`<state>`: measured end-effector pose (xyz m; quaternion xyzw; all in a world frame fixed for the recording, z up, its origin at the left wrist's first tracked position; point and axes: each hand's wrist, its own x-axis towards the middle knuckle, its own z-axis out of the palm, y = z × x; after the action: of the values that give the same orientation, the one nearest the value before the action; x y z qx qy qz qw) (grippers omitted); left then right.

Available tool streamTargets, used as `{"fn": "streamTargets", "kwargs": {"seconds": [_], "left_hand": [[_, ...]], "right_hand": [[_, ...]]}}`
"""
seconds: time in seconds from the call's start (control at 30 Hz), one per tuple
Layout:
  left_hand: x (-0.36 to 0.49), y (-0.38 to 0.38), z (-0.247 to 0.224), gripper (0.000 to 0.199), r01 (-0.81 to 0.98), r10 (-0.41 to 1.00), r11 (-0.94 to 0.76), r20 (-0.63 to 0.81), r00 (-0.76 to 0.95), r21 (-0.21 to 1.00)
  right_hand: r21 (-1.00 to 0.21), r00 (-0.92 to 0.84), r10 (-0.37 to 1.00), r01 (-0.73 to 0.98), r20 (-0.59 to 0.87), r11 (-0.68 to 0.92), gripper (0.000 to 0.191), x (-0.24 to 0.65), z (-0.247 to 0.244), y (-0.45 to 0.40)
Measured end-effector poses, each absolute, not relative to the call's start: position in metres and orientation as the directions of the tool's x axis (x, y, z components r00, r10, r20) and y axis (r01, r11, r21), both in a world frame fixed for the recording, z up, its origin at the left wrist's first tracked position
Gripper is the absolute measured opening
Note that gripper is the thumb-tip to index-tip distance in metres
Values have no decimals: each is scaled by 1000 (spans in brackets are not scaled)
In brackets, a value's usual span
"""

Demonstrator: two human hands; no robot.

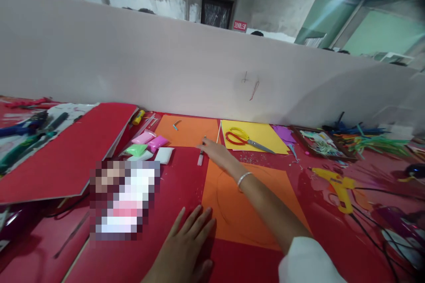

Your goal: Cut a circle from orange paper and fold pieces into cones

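My left hand lies flat on the red tabletop, fingers spread, beside the lower left edge of an orange sheet marked with a faint curved line. My right hand reaches forward across that sheet. Its fingers are closed over a slim pen with a pale end; the pen's middle is hidden under the fingers. Behind lies a second orange sheet. To the right, scissors with red and yellow handles rest on a yellow sheet.
Small coloured packets and a phone-like blurred object lie left, near a large red board. Right are a yellow glue gun with cables and a tray of scraps. A white partition stands behind.
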<state>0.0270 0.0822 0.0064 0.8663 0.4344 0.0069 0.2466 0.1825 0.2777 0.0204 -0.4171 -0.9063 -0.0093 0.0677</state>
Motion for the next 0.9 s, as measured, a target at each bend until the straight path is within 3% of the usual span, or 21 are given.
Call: {"fn": "streamTargets", "kwargs": {"seconds": [0.17,0.3,0.4,0.43,0.5,0.57,0.67,0.8,0.9], "left_hand": [[13,86,13,68,741,760,-519,-168,628,426],[4,89,25,53,726,840,-492,42,541,480],[2,93,29,37,598,955,-290,184,233,747],[3,96,30,34,466,981,-193,157,116,863],[10,102,30,36,127,1000,-2,2,-4,992],[23,104,30,44,-99,985,160,-153,75,982],[50,98,35,50,-107,924,294,-254,286,950],[81,83,43,43,-196,929,249,-176,325,949],[90,80,44,43,-415,848,388,-143,510,823]], "right_hand": [[157,-727,651,684,216,712,25,162,5,289],[263,-758,609,653,236,711,22,182,20,284],[311,-741,613,672,275,673,22,200,39,260],[334,-746,594,666,301,667,22,204,45,248],[464,-805,402,584,436,666,18,208,55,221],[509,-792,268,571,549,644,18,207,61,195],[508,-784,145,519,604,687,18,203,65,168],[446,-740,149,539,655,715,18,204,70,161],[445,-718,150,565,679,695,13,208,74,165]]}}
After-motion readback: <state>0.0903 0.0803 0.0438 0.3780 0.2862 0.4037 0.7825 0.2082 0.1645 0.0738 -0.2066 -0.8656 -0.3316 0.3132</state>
